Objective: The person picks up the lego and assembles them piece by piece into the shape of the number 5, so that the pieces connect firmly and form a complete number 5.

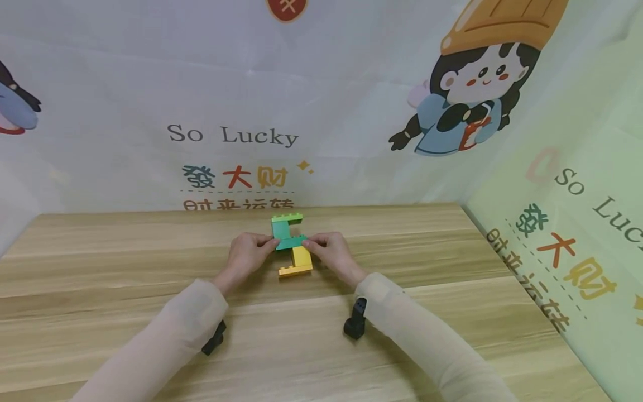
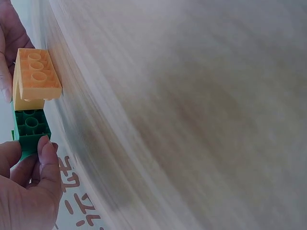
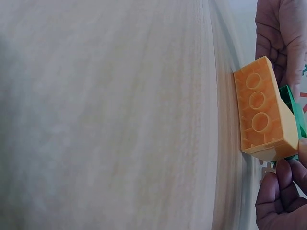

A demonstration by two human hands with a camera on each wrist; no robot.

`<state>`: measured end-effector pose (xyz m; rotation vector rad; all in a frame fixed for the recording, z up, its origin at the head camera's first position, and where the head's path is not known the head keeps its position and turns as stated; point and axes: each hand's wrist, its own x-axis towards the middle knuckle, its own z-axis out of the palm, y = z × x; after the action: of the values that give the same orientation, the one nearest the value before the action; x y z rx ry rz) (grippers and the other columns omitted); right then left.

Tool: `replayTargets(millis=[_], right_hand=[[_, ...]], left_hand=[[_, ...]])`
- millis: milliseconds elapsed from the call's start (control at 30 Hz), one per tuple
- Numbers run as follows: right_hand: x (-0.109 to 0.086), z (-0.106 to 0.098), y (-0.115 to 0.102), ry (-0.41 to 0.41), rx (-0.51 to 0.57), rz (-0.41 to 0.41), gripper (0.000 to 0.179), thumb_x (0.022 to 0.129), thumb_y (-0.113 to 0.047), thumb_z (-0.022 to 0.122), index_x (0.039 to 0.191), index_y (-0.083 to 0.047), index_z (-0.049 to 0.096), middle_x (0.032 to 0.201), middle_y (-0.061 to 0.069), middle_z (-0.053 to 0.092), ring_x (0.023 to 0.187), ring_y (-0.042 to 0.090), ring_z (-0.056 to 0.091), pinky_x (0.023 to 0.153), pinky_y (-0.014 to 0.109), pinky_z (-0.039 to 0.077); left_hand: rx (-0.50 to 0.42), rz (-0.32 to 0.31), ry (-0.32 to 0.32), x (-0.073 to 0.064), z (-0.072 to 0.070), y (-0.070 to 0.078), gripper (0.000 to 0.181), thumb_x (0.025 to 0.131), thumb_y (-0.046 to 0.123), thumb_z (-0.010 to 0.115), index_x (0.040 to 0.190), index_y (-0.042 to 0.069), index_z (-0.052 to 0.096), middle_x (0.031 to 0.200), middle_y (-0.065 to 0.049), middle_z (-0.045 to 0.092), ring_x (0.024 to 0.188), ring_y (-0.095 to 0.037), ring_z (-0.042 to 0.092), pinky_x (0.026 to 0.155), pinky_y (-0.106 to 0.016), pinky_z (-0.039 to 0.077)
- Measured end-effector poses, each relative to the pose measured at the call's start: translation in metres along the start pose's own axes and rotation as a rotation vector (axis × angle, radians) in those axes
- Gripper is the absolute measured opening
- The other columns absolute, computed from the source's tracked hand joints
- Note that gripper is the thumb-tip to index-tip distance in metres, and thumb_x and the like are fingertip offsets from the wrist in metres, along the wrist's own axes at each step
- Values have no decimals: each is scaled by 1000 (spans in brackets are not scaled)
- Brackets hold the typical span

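A joined stack of building bricks is held between my two hands over the wooden table. In the head view it has a lime green brick (image 1: 287, 216) at the far end and a teal block (image 1: 280, 229) under that. A green brick (image 1: 291, 242) crosses the middle. A yellow block (image 1: 302, 257) and an orange brick (image 1: 295, 271) form the near end. My left hand (image 1: 247, 254) pinches the green brick's left end, my right hand (image 1: 331, 255) its right end. Both wrist views show the hollow underside of the orange brick (image 2: 39, 74).
The wooden table (image 1: 281, 346) reaches back to a printed cloth (image 1: 236, 84), with another cloth panel (image 1: 577, 167) along the right side. Black devices are strapped at the left wrist (image 1: 214, 338) and right wrist (image 1: 355, 321).
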<state>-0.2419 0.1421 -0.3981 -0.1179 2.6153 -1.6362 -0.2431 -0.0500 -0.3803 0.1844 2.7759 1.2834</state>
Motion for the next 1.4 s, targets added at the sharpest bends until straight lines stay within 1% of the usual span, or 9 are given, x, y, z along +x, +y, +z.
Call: replayTargets(millis=[100,300,400,567,733,900,1033,1233,1400], right_hand=[[1,0,0,2,-9,-5,24,93,-19,60,101,1,71,101,12,69,71,8,48,55,19,40],[3,0,1,-4,-18,0,24,92,-18,60,100,1,71,104,13,69,74,10,49,60,19,40],[4,0,2,-6,-20,11,23,93,-18,60,101,0,71,105,13,69,74,10,49,59,19,41],[5,1,2,-5,-44,32,24,93,-19,60,101,0,71,104,12,69,74,10,51,58,18,42],[6,2,1,-7,-69,47,24,93,-20,60,100,0,71,99,11,69,71,11,51,56,18,42],[6,2,0,-9,-81,50,24,93,-20,59,100,0,71,96,10,69,70,11,51,56,18,42],[6,2,0,-7,-91,52,24,93,-20,59,100,0,71,95,10,69,70,11,51,57,18,42],[6,2,1,-6,-110,46,24,93,-20,59,99,0,71,94,10,69,69,9,50,57,18,42],[6,2,1,-9,-79,52,25,93,-20,59,99,1,71,92,11,69,62,10,48,53,18,40]], left_hand=[[-8,-24,-10,1,0,0,31,94,27,57,112,4,68,98,-12,71,85,-19,54,63,-23,40],[-4,-30,-23,4,0,-1,30,94,27,57,107,3,70,95,-11,71,75,-15,51,56,-21,37],[6,-26,-29,5,0,-1,31,94,27,57,107,3,70,95,-11,71,75,-14,51,57,-21,38],[22,-31,-43,5,0,-2,31,95,27,56,109,3,69,106,-13,69,84,-17,54,62,-21,40],[36,-37,-54,6,0,-3,32,95,27,55,107,2,70,110,-14,68,86,-19,53,63,-22,39],[43,-34,-55,8,1,-5,32,95,27,55,106,2,71,107,-13,68,85,-18,53,63,-22,39],[39,-46,-54,9,2,-5,31,95,27,55,106,2,71,103,-13,69,84,-18,53,60,-22,38],[52,-49,-48,10,4,-5,31,95,27,56,106,2,71,105,-13,69,87,-19,54,62,-22,38],[64,-51,-40,11,4,-5,30,94,27,56,102,3,73,98,-11,71,75,-15,51,56,-22,36]])
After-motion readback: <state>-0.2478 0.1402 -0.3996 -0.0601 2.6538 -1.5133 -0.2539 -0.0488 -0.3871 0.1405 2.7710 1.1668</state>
